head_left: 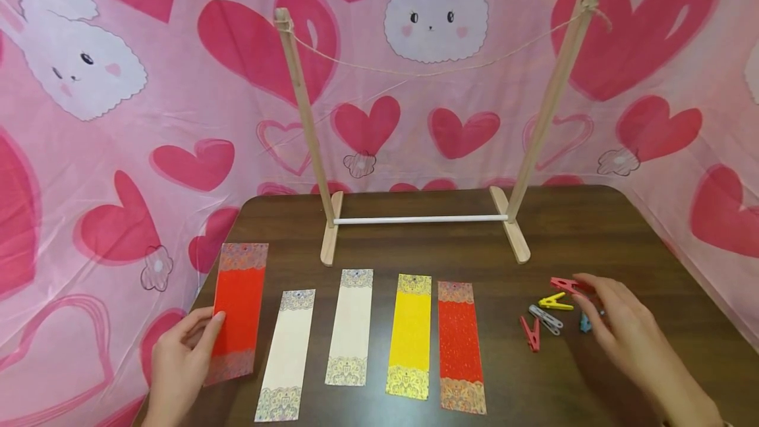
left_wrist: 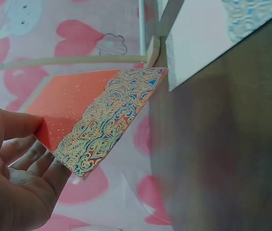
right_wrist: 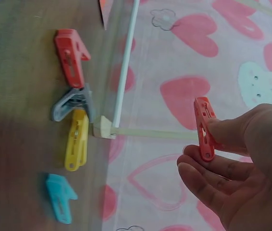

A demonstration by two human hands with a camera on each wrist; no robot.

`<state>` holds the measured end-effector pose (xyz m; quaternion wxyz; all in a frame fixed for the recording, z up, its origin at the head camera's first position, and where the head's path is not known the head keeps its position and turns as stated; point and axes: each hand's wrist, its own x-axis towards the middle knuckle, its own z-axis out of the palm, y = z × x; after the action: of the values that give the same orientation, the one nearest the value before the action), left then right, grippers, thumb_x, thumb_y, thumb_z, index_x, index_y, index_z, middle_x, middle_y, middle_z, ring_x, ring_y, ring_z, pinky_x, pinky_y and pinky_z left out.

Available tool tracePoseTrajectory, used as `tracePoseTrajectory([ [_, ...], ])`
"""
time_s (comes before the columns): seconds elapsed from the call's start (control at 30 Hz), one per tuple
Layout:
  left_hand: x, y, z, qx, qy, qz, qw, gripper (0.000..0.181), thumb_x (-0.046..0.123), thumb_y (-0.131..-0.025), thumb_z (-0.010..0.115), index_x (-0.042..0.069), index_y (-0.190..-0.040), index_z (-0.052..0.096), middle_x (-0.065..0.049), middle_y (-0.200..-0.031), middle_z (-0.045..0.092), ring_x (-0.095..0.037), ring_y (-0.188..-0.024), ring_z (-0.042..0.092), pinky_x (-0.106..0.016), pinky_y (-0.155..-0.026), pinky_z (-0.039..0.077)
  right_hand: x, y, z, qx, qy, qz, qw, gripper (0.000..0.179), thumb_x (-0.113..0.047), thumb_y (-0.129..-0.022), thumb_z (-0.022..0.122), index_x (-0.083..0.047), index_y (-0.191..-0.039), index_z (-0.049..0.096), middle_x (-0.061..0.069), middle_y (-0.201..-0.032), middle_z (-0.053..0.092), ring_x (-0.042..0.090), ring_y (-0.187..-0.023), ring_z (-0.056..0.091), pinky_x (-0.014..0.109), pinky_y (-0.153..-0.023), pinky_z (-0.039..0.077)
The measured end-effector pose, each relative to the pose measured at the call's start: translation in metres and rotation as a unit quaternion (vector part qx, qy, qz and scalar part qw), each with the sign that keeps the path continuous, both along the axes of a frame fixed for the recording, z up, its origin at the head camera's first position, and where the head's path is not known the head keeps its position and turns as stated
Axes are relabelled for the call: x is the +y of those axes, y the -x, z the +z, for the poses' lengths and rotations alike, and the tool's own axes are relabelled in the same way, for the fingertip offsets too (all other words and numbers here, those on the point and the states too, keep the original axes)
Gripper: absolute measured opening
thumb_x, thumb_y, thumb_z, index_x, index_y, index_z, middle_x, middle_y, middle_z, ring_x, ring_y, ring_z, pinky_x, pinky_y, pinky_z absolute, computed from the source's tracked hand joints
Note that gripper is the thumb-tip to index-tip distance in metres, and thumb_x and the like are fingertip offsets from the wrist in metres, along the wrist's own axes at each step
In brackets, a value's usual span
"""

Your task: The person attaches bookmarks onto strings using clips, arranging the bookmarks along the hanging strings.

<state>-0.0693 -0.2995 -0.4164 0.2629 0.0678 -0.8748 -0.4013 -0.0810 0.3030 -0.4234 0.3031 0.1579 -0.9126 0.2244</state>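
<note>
My left hand (head_left: 184, 358) pinches a red paper strip (head_left: 238, 308) by its left edge, raised off the table; the left wrist view shows the strip's ornate patterned end (left_wrist: 112, 120). My right hand (head_left: 631, 331) holds a pink-red clothespin (head_left: 566, 284) between thumb and fingers, plainly seen in the right wrist view (right_wrist: 204, 127). Below it on the table lie a yellow clothespin (head_left: 555, 302), a grey clothespin (head_left: 545, 319), another red clothespin (head_left: 532, 333) and a blue clothespin (head_left: 586, 322), which my right hand partly covers.
Two white strips (head_left: 286, 354) (head_left: 350, 328), a yellow strip (head_left: 409, 338) and a second red strip (head_left: 461, 348) lie in a row. Behind them stands a wooden frame (head_left: 307, 111) with a sagging string (head_left: 421, 75) between its posts and a white rod (head_left: 418, 219) low down.
</note>
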Motion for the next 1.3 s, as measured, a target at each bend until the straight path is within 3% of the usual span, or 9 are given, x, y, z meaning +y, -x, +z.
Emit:
tracePoseTrajectory([
  [0.07, 0.002, 0.003, 0.004, 0.002, 0.004, -0.006, 1.0, 0.012, -0.001, -0.085, 0.076, -0.002, -0.096, 0.074, -0.006, -0.08, 0.073, 0.018, -0.072, 0.06, -0.002, -0.07, 0.045, -0.001, 0.002, 0.004, 0.007, -0.004, 0.005, 1.0, 0.031, -0.003, -0.09, 0.071, 0.003, -0.12, 0.063, 0.016, -0.107, 0.065, 0.024, -0.098, 0.052, -0.002, -0.1, 0.019],
  [0.47, 0.011, 0.017, 0.023, 0.034, 0.027, -0.032, 0.9986, 0.012, -0.003, -0.085, 0.075, -0.003, -0.096, 0.074, -0.01, -0.08, 0.073, 0.019, -0.072, 0.06, -0.003, -0.072, 0.046, -0.009, 0.01, 0.025, 0.011, -0.014, 0.013, 0.9998, 0.035, -0.004, -0.093, 0.066, 0.002, -0.127, 0.061, 0.018, -0.107, 0.061, 0.033, -0.1, 0.052, 0.001, -0.1, 0.017],
  [0.7, 0.013, 0.024, 0.035, 0.039, 0.03, -0.05, 0.9976, 0.013, -0.001, -0.087, 0.074, -0.002, -0.099, 0.074, -0.016, -0.083, 0.073, 0.014, -0.071, 0.063, -0.003, -0.07, 0.047, -0.012, 0.015, 0.036, 0.035, -0.018, 0.026, 0.9989, 0.04, -0.025, -0.105, 0.051, 0.006, -0.129, 0.058, 0.023, -0.108, 0.058, 0.039, -0.103, 0.051, 0.004, -0.103, 0.018],
  [0.87, 0.016, 0.03, 0.044, 0.046, 0.031, -0.064, 0.9964, 0.011, 0.001, -0.089, 0.073, 0.0, -0.1, 0.074, -0.015, -0.083, 0.073, 0.013, -0.071, 0.064, -0.004, -0.07, 0.048, -0.016, 0.017, 0.044, 0.037, -0.028, 0.018, 0.9987, 0.031, -0.017, -0.104, 0.052, 0.007, -0.123, 0.058, 0.022, -0.108, 0.057, 0.037, -0.101, 0.05, 0.015, -0.093, 0.028],
  [1.0, 0.019, 0.035, 0.052, 0.053, 0.032, -0.074, 0.9954, 0.01, 0.002, -0.089, 0.073, 0.0, -0.099, 0.074, -0.014, -0.084, 0.073, 0.012, -0.071, 0.065, -0.004, -0.071, 0.048, -0.02, 0.019, 0.05, 0.036, -0.035, 0.023, 0.9985, 0.025, -0.009, -0.101, 0.054, 0.006, -0.121, 0.057, 0.021, -0.108, 0.056, 0.036, -0.101, 0.05, 0.018, -0.093, 0.028],
  [1.17, 0.023, 0.041, 0.062, 0.058, 0.036, -0.095, 0.9931, 0.011, 0.004, -0.089, 0.072, 0.001, -0.1, 0.074, -0.012, -0.085, 0.073, 0.009, -0.069, 0.066, -0.006, -0.068, 0.049, -0.026, 0.023, 0.058, 0.039, -0.037, 0.047, 0.9975, 0.037, -0.026, -0.106, 0.046, 0.006, -0.121, 0.055, 0.021, -0.108, 0.057, 0.037, -0.102, 0.05, 0.009, -0.101, 0.022],
  [1.3, 0.026, 0.049, 0.07, 0.069, 0.043, -0.112, 0.9903, 0.01, 0.004, -0.09, 0.072, 0.002, -0.1, 0.074, -0.01, -0.084, 0.073, 0.005, -0.068, 0.066, -0.008, -0.065, 0.049, -0.031, 0.028, 0.068, 0.043, -0.044, 0.057, 0.9965, 0.049, -0.037, -0.107, 0.039, 0.007, -0.123, 0.054, 0.019, -0.107, 0.057, 0.033, -0.1, 0.051, 0.007, -0.099, 0.022],
])
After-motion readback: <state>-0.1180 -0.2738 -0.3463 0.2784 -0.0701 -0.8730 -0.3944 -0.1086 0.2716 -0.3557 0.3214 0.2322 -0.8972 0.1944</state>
